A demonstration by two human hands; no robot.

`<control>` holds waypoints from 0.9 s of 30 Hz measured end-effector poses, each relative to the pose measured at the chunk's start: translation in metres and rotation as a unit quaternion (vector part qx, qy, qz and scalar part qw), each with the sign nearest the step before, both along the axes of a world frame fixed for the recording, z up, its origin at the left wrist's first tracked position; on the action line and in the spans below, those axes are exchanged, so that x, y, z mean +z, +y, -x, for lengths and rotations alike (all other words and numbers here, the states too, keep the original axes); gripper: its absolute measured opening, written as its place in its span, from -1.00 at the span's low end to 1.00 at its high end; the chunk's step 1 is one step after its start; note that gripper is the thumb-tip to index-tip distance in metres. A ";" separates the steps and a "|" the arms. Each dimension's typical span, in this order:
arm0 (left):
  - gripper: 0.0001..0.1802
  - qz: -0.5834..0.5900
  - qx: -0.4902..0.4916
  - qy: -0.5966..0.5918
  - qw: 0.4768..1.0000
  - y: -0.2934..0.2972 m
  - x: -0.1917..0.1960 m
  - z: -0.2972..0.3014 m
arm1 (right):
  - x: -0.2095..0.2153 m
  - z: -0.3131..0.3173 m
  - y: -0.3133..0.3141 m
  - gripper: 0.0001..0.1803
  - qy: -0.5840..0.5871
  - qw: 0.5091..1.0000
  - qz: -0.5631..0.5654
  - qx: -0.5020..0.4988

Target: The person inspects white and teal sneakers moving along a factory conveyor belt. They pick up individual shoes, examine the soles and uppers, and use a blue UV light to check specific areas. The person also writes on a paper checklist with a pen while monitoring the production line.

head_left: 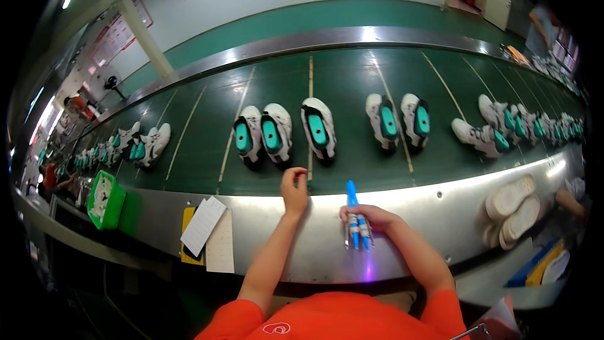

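Observation:
My left hand [294, 192] hovers by the near edge of the green belt [346, 176], fingers loosely curled with a gap to the thumb and nothing visible in them. Over the steel ledge, my right hand [372, 216] is closed around a bundle of slim blue-and-silver pen-like tools [353, 221]; their exact kind is unclear. Beyond my left hand, white-and-black sneakers with teal inserts stand on the belt: a pair [274, 133] and a single shoe [319, 129]. Another pair [385, 122] stands farther right.
Papers [204, 230] and a green basket of white pieces [106, 200] are at the left of the steel ledge [264, 211]. Pale shoes or soles [514, 209] lie at its right. More sneakers [481, 137] line the belt both ways. A person [544, 28] stands far right.

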State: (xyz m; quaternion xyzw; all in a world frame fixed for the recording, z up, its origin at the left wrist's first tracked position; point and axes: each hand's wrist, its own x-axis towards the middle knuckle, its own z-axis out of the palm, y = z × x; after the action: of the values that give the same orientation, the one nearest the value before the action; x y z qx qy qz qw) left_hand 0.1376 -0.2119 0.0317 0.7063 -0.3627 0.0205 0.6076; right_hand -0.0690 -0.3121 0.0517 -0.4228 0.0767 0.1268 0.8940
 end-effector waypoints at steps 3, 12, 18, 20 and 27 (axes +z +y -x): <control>-0.92 -0.086 -0.094 -0.031 0.991 -0.001 0.009 0.013 | -0.005 0.005 -0.005 -0.70 0.029 0.997 -0.066 -0.005; -0.91 -0.086 -0.130 0.069 0.985 0.006 0.017 0.016 | -0.004 0.004 -0.011 -0.69 0.048 0.988 -0.126 -0.069; -0.92 -0.123 -0.121 0.071 0.982 0.006 0.016 0.014 | -0.003 0.001 -0.009 -0.69 0.070 0.988 -0.107 -0.091; -0.92 -0.118 -0.127 0.081 0.982 0.006 0.019 0.015 | -0.001 0.001 -0.008 -0.69 0.078 0.988 -0.090 -0.103; -0.94 -0.126 -0.126 0.087 0.980 0.008 0.030 0.017 | -0.003 0.003 -0.007 -0.71 0.094 0.985 -0.075 -0.121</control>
State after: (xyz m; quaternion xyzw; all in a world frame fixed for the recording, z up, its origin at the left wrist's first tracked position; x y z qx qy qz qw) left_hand 0.1206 -0.2038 0.0613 0.7248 -0.3945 -0.1638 0.5405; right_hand -0.0717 -0.3191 0.0486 -0.3283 0.2012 0.0625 0.9208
